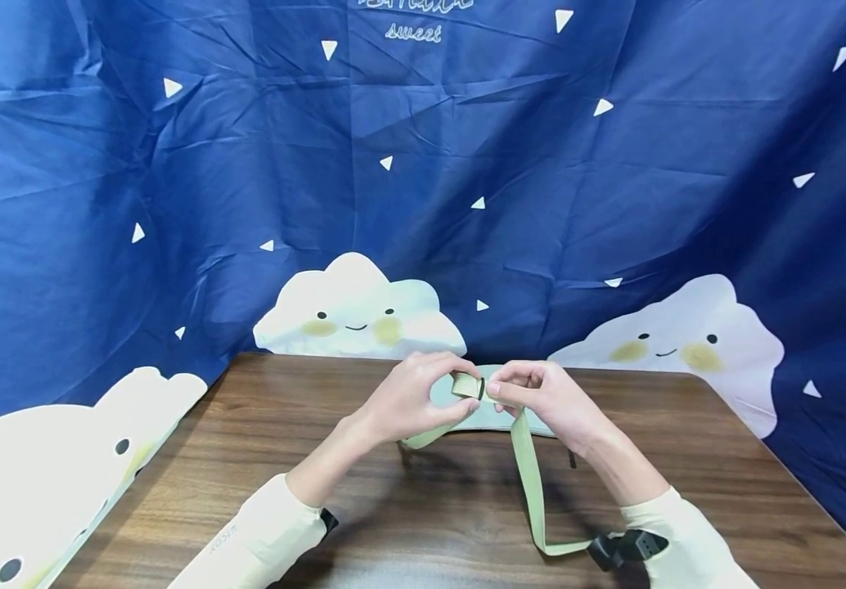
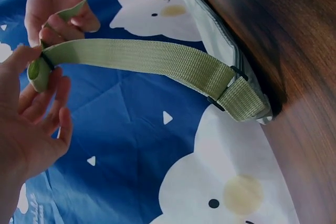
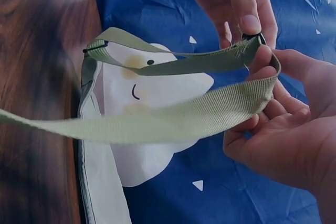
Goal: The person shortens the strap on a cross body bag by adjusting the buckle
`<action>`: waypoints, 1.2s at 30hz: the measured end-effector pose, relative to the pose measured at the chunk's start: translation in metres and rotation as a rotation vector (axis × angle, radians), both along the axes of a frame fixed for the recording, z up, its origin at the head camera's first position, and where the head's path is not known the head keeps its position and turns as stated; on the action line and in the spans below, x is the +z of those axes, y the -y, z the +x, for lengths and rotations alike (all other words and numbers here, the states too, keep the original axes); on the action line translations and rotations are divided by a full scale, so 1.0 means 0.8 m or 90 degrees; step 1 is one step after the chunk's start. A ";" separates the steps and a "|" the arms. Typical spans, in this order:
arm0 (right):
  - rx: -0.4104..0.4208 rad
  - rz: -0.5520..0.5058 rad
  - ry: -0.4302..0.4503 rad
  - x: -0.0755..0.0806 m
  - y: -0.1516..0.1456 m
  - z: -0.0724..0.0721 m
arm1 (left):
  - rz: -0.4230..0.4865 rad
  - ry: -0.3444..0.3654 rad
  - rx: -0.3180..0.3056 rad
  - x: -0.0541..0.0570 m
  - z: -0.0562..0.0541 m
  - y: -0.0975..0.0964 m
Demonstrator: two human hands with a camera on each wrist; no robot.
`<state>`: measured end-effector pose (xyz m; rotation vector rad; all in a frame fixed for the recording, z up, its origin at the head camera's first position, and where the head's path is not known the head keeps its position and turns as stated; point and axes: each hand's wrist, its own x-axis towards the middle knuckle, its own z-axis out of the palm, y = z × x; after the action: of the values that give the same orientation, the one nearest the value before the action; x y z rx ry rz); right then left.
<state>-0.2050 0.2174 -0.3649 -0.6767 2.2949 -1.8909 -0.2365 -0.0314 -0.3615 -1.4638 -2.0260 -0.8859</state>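
A pale green bag (image 1: pixel 497 420) with a zipped edge lies at the far side of the table, and a green webbing strap (image 2: pixel 131 55) runs up from its end. My left hand (image 1: pixel 411 399) pinches a folded loop of this strap at a black slider (image 1: pixel 482 388). Right beside the slider, my right hand (image 1: pixel 551 399) grips the strap between thumb and fingers. From there the loose length of webbing (image 3: pixel 157 124) hangs to the table and ends at a black buckle (image 1: pixel 618 548) by my right sleeve. A second black slider (image 2: pixel 240 73) sits on the strap near the bag.
The brown wooden table (image 1: pixel 283 433) spreads under both arms. Behind it hangs a blue cloth (image 1: pixel 423 196) printed with clouds and white triangles, reaching down to the table's back and left edges.
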 end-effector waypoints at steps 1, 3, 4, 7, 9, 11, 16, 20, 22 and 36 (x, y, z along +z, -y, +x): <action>-0.001 0.005 0.001 0.000 -0.002 0.000 | 0.004 -0.001 0.000 0.001 0.000 0.000; -0.003 0.016 0.004 0.001 -0.006 -0.001 | 0.013 0.003 -0.004 0.002 0.000 0.001; -0.002 0.022 0.005 0.001 -0.007 -0.001 | 0.017 0.006 -0.008 0.003 0.000 0.002; 0.003 0.038 0.002 0.000 -0.011 -0.002 | 0.024 0.014 -0.018 0.004 -0.001 0.003; 0.011 0.039 -0.002 0.000 -0.010 -0.002 | 0.021 0.013 -0.021 0.003 -0.001 0.003; 0.018 0.034 -0.007 0.000 -0.008 -0.002 | 0.016 0.011 -0.022 0.003 -0.002 0.003; 0.051 -0.015 -0.003 0.001 -0.005 -0.001 | 0.014 0.015 -0.021 0.002 -0.001 0.004; 0.104 -0.088 0.022 0.001 -0.006 -0.001 | 0.025 0.024 -0.033 0.003 -0.001 0.003; 0.124 -0.108 0.028 0.000 -0.007 -0.001 | 0.028 0.026 -0.045 0.003 -0.001 0.002; 0.027 0.019 0.057 0.007 0.008 0.008 | 0.023 -0.041 -0.003 -0.005 0.003 -0.005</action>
<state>-0.1983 0.2110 -0.3589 -0.6201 2.2313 -1.8267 -0.2341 -0.0273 -0.3655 -1.4601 -1.9514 -0.8622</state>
